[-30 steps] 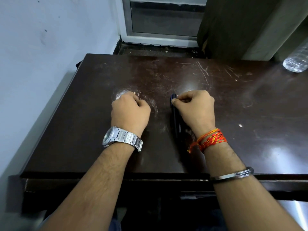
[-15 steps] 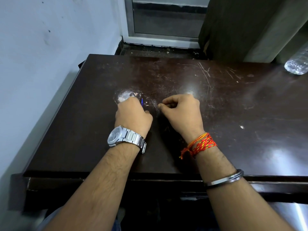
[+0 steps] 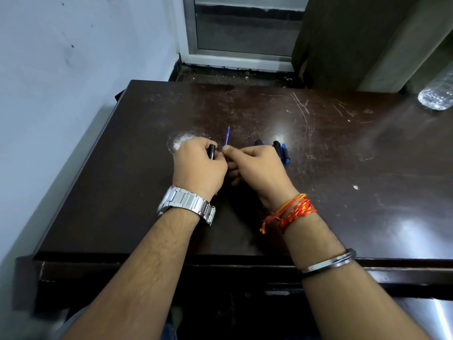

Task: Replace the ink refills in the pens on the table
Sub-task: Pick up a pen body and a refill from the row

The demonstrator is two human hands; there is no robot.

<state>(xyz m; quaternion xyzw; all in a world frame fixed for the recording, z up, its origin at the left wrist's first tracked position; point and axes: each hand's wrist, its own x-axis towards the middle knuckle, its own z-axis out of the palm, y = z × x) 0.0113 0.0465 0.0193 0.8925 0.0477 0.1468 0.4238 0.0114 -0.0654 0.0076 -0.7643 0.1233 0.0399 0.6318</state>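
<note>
- Around the middle of the table (image 3: 343, 148), a bit toward its left edge, both hands sat close together, fingers touching as far as I could tell.
- The left hand (image 3: 199, 168) had its fingers curled round a black pen barrel (image 3: 212, 151), with one end poking out past the forefinger.
- The right hand (image 3: 257, 165) pinched a thin blue refill (image 3: 227, 137) between thumb and forefinger, its tip pointing toward the far edge.
- Just beyond the right hand's knuckles lay the dark pens (image 3: 276, 144) and a blue pen (image 3: 285, 156), side by side. I couldn't count them properly because the hand hid part of them.
- Handling-wise, I'd guess the refill weighed next to nothing and flexed easily. A pinch low down near the barrel mouth looked smarter than holding the far end, where it'd bow.
- The barrel looked stiff and smooth, probably a bit slippery, so a full wrap seemed right.
- Main risk imo: kinking the refill or smearing ink off the tip.
- A clear bottle (image 3: 436, 94) sat at the far right corner, well apart.
</note>
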